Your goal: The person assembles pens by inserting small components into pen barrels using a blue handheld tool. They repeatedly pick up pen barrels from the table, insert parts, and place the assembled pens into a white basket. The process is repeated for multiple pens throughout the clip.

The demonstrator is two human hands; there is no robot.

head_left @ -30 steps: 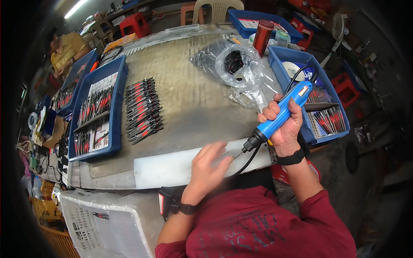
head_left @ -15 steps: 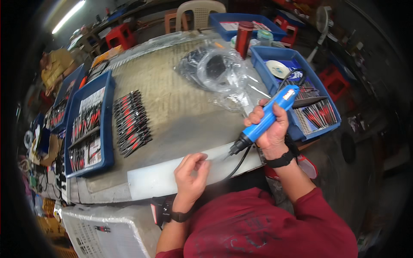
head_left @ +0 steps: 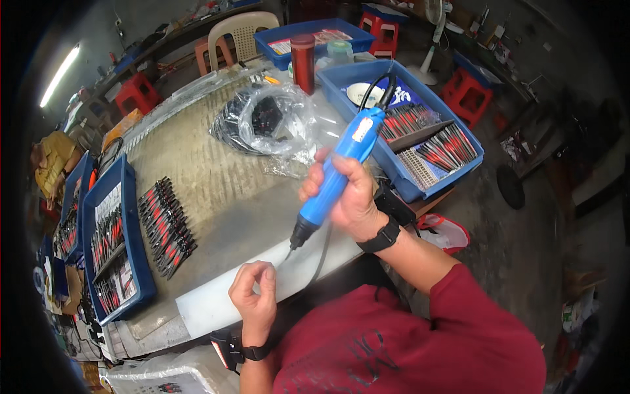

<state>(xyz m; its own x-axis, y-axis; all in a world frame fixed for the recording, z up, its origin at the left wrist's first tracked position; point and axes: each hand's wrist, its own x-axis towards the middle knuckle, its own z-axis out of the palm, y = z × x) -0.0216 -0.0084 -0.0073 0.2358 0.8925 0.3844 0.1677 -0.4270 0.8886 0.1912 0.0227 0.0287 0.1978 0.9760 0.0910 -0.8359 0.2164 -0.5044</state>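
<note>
Right hand point(head_left: 354, 207) gripping blue electric screwdriver point(head_left: 331, 184), bit angled down toward left hand point(head_left: 254, 295). Left: fingers curled, thumb near them (cannot tell whether closed on something small). Both over white strip point(head_left: 210, 305) along near edge of desk point(head_left: 223, 203). Left of strip: black-and-red pen-shaped tools point(head_left: 165, 226) in row. Beyond: clear plastic bag point(head_left: 289, 134), red tumbler point(head_left: 302, 65). 2 blue bins flank desk top: left bin point(head_left: 146, 282), right bin point(head_left: 430, 190), both holding similar tools.
</note>
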